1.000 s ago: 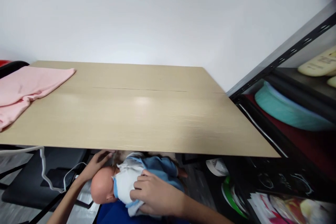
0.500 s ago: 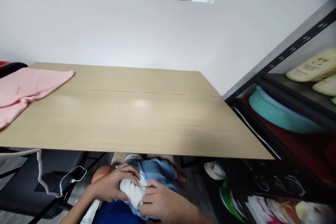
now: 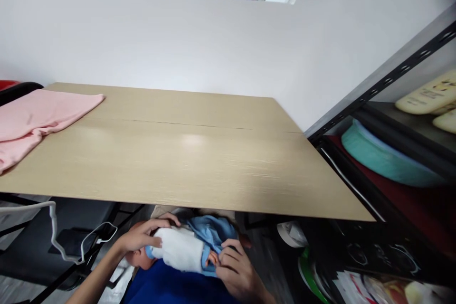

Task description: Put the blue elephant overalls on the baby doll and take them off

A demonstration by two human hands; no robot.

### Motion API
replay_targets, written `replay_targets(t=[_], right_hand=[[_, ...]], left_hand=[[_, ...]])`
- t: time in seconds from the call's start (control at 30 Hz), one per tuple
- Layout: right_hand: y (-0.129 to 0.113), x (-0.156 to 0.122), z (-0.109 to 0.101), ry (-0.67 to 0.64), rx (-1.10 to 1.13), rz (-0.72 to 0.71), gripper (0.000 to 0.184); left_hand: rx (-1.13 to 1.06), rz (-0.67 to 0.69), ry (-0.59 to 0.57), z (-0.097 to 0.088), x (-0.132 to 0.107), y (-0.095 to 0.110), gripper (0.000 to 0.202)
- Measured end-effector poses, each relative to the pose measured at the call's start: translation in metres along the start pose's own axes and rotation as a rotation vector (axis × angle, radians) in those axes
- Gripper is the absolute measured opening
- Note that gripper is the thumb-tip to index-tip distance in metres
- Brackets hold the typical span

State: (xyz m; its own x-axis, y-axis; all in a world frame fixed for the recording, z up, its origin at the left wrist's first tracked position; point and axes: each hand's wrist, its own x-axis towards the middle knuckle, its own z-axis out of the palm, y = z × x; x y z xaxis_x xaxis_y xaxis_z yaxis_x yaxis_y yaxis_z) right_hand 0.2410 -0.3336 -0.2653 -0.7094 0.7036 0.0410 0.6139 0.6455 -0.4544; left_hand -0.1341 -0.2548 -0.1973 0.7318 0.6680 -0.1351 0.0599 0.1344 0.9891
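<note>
A baby doll (image 3: 140,259) lies across my lap, its head to the left, wearing a blue garment (image 3: 213,228) with a white sleeve (image 3: 180,249) that ends in a blue cuff. Out of the cuff pokes the doll's small hand (image 3: 213,258). My left hand (image 3: 147,236) is wrapped over the doll's shoulder, thumb on the white sleeve and fingers on the chest. At the cuff, the curled fingers of my right hand (image 3: 237,268) close on the doll's hand; their exact contact is partly hidden. The doll's legs are mostly covered.
The light wooden table (image 3: 192,166) has its front edge just beyond the doll. A pink cloth (image 3: 42,114) lies at its left. A dark chair (image 3: 81,228) with a white cable (image 3: 53,232) stands lower left. Shelves at right hold a teal basin (image 3: 384,156) and bottles (image 3: 427,97).
The white sleeve, bunched before, now lies straight along the doll's arm, and the doll's hand shows at the cuff. My right hand moved right; my left hand shifted left to the shoulder.
</note>
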Motion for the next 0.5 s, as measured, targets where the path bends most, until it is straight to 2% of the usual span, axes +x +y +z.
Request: replay_targets(t=[0.1, 0.17, 0.23, 0.3, 0.37, 0.43, 0.5], right_hand=[[0.006, -0.017, -0.006, 0.238, 0.166, -0.026, 0.015], [0.008, -0.024, -0.026, 0.320, 0.339, -0.034, 0.027], [0.009, -0.019, -0.049, 0.245, 0.525, 0.003, 0.050], [0.011, 0.000, -0.070, 0.060, 0.694, 0.051, 0.069], [0.017, 0.028, -0.082, -0.105, 0.797, 0.101, 0.067], [0.024, 0.063, -0.083, -0.157, 0.811, 0.084, 0.055], [0.029, 0.102, -0.075, -0.183, 0.811, 0.087, 0.057]], left_hand=[[-0.024, 0.079, -0.095, -0.006, -0.003, -0.007, 0.038], [0.002, 0.099, -0.167, -0.008, -0.002, -0.004, 0.041], [0.033, 0.066, -0.212, -0.006, -0.001, 0.004, 0.048], [0.043, -0.005, -0.193, -0.002, 0.001, 0.013, 0.058], [0.102, -0.102, -0.062, 0.001, 0.002, 0.017, 0.058], [0.292, -0.189, 0.154, 0.003, 0.004, 0.012, 0.052], [0.555, -0.251, 0.325, 0.001, 0.006, 0.001, 0.051]])
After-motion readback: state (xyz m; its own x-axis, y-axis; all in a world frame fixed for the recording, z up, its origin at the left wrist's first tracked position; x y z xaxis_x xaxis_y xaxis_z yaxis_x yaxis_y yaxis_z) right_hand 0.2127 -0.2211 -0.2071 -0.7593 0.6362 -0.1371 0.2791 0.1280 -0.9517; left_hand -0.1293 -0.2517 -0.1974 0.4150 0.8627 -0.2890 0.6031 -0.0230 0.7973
